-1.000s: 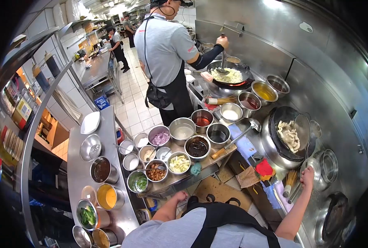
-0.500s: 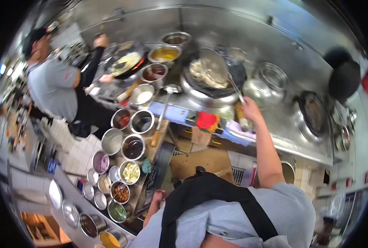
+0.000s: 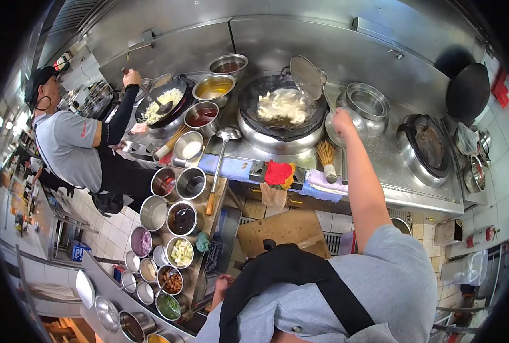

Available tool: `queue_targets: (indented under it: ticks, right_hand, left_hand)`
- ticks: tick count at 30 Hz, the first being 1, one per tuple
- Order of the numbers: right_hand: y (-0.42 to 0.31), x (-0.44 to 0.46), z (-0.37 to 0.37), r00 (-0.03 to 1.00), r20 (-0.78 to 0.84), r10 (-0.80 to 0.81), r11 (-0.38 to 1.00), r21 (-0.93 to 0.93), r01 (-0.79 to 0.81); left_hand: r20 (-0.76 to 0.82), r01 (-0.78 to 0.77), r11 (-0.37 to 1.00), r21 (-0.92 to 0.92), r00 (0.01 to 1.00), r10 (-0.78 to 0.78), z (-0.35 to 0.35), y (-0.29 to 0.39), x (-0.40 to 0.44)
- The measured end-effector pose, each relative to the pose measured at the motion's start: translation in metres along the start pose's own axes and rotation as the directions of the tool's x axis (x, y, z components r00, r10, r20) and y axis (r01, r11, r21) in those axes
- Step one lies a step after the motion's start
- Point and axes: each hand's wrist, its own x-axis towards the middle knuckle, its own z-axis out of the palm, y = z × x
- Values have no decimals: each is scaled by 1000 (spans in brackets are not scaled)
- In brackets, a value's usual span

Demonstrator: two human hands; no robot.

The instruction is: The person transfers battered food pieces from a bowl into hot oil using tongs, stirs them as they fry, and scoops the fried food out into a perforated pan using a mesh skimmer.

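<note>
My right hand (image 3: 344,124) is closed around the handle of a round skimmer (image 3: 307,79). The skimmer's disc is raised and tilted over the right rim of a black wok (image 3: 253,117). Pale strips of food (image 3: 282,107) lie in bubbling liquid in the wok. Under my right forearm, a perforated metal strainer (image 3: 355,127) rests beside a steel pot (image 3: 368,102). A bamboo wok brush (image 3: 326,160) stands at the stove's front edge. My left hand (image 3: 224,281) hangs low by my apron, fingers curled, seemingly holding nothing, near the seasoning pots.
Left of the wok are bowls of yellow liquid (image 3: 214,88) and red sauce (image 3: 202,116), and a ladle (image 3: 228,134) with a wooden handle. Several steel pots, one of dark sauce (image 3: 183,219), fill the side table. A co-worker (image 3: 71,134) stirs another wok (image 3: 147,118). A second black wok (image 3: 424,146) sits right.
The skimmer has risen from the food to the wok's right rim, and my right hand has moved up with it. The co-worker's ladle now shows in the other wok.
</note>
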Motion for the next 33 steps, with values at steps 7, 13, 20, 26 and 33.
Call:
queue_targets:
  ticks: [7, 13, 20, 26, 33]
  right_hand:
    - [-44, 40, 54, 996, 34, 86, 996, -34, -84]
    - [-56, 13, 82, 981, 50, -188, 947, -257, 194]
    - [-18, -54, 28, 930, 140, -341, 853, -370, 369]
    - [-28, -79, -88, 863, 143, -485, 740, -459, 492]
    - [-87, -140, -170, 954, 141, -265, 795, -528, 299]
  left_hand:
    - [-107, -193, 744, 639, 936, 335, -33, -37, -5]
    - [-39, -185, 640, 746, 947, 320, -37, -48, -11]
    - [147, -255, 389, 885, 947, 286, -19, -41, 4]
    - [2, -105, 693, 713, 989, 148, -19, -14, 28]
    - [-201, -13, 783, 622, 964, 176, 56, 39, -10]
